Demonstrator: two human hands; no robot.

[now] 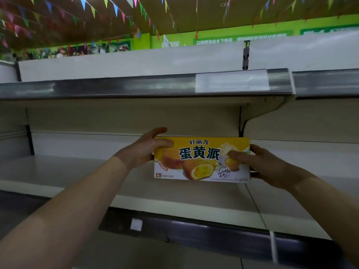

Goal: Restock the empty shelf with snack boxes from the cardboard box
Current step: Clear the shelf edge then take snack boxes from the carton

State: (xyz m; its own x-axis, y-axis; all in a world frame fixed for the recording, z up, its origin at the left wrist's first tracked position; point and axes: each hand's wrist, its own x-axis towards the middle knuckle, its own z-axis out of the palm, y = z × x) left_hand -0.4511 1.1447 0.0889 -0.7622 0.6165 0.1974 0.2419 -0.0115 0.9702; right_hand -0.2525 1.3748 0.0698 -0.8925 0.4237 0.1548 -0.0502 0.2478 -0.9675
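Note:
A yellow and white snack box (202, 159) with pictures of filled cakes stands upright over the white shelf (77, 171), its printed face toward me. My left hand (143, 150) grips its left end, thumb on the front and fingers over the top. My right hand (260, 164) grips its right end, thumb on the front face. I cannot tell whether the box's bottom edge touches the shelf board. The cardboard box is out of view.
An upper shelf (136, 86) with a grey price rail and a blank label holder (231, 82) runs above. A bracket (252, 113) hangs at the upper right of the box. A dark price rail (194, 232) edges the shelf front. Coloured bunting hangs from the ceiling.

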